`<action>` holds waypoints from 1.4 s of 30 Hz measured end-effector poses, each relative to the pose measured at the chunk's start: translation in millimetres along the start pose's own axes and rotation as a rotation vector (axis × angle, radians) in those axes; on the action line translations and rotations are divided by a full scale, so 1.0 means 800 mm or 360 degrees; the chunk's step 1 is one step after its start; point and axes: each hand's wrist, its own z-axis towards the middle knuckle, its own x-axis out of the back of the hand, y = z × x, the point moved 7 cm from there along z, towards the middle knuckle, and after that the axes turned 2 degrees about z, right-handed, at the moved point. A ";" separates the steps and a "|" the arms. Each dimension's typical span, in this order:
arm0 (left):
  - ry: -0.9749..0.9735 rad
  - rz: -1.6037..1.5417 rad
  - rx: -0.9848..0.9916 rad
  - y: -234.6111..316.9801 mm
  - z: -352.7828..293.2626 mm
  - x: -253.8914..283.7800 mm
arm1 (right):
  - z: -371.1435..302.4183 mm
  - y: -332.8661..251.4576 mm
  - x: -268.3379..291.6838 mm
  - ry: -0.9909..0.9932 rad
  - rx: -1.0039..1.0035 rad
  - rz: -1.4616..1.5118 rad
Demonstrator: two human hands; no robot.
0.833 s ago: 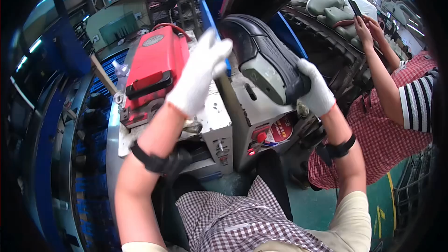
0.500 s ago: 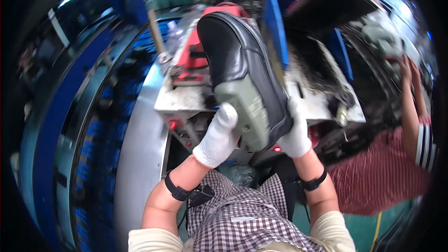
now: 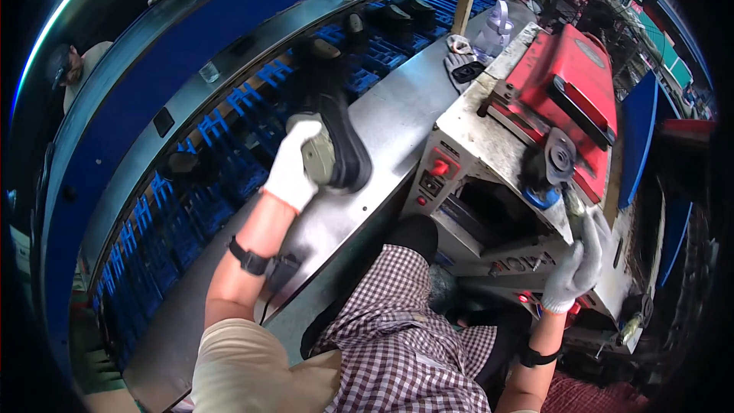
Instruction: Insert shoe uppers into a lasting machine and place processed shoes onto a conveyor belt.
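Observation:
My gloved left hand (image 3: 294, 160) grips a black shoe (image 3: 352, 149) at its heel end, where a grey-green shoe last shows. The shoe is tilted over a grey metal ledge, its toe end blurred against the blue rack. At the right, my gloved right hand (image 3: 577, 260) is beside the front edge of a white machine, fingers stretched upward and apart from the thumb. Just beyond its fingertips sits a dark part with a ringed round face (image 3: 560, 154) and a blue piece below it; whether the fingers touch it I cannot tell.
A long blue slatted rack (image 3: 245, 107) runs along the left, with several dark shoes (image 3: 397, 17) on it. The metal ledge (image 3: 382, 122) borders it. A red unit (image 3: 573, 84) tops the white machine (image 3: 466, 126). A clear bottle (image 3: 493, 30) stands behind. Someone (image 3: 73, 69) is at far left.
The view has swung left. The shoe, earlier between both hands before me, is now in my left hand over the ledge. My right hand has let go of it and moved beside the machine.

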 end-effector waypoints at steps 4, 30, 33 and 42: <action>0.0167 0.0176 -0.0161 0.037 0.157 0.083 | -0.038 0.079 -0.015 -0.0009 -0.0332 -0.0136; 0.1842 0.1939 -0.1144 0.212 0.044 0.229 | -0.083 0.125 -0.015 0.0248 -0.0339 -0.0132; 0.1831 0.0785 -0.1141 0.258 0.032 0.450 | -0.083 0.130 -0.036 0.0302 -0.0408 0.0023; 0.2191 0.0374 -0.0460 0.213 0.073 0.486 | -0.076 0.113 -0.027 0.0273 -0.0229 -0.0226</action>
